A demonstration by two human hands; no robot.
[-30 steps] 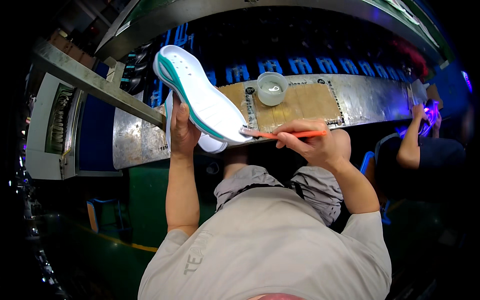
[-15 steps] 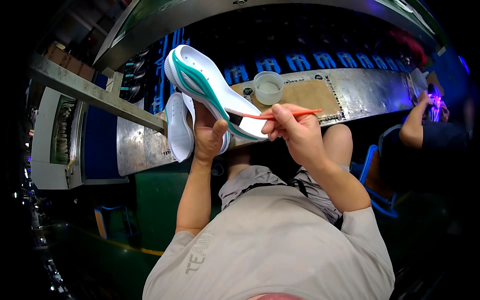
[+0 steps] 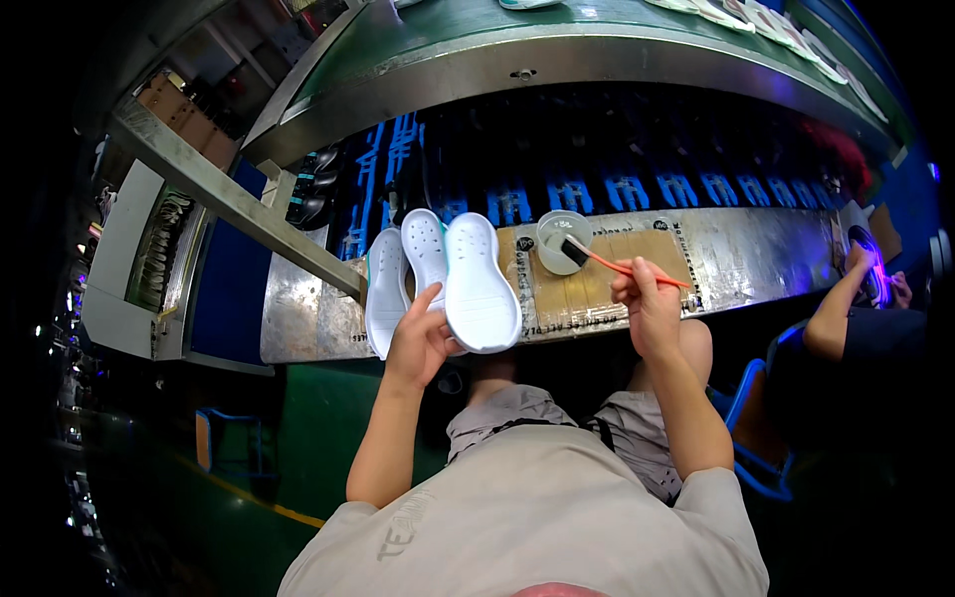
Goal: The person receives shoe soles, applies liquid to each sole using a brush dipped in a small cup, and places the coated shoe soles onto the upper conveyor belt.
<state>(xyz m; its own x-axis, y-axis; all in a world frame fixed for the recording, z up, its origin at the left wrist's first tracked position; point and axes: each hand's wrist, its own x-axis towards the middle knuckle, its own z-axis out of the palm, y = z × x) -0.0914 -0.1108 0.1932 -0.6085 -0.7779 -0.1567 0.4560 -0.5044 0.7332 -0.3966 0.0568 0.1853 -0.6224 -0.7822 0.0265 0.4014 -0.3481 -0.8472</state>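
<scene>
Three white shoe soles with small holes lie side by side at the left of the bench: a left sole, a middle sole and a right sole. Green shows along some of their edges. My left hand is at the near left edge of the right sole, fingers apart and touching it. In my right hand is a thin orange-handled brush, pinched between the fingers. Its dark bristles are at the rim of a translucent white cup.
Brown cardboard lies under the cup on the metal bench. A metal bar slants across at the left. Behind the bench run dark racks with blue fixtures. Another person's arm is at the far right, near a blue-framed chair.
The sole my left hand held up is down beside the other soles, and that hand has loosened. My right hand has brought the brush from the sole to the cup.
</scene>
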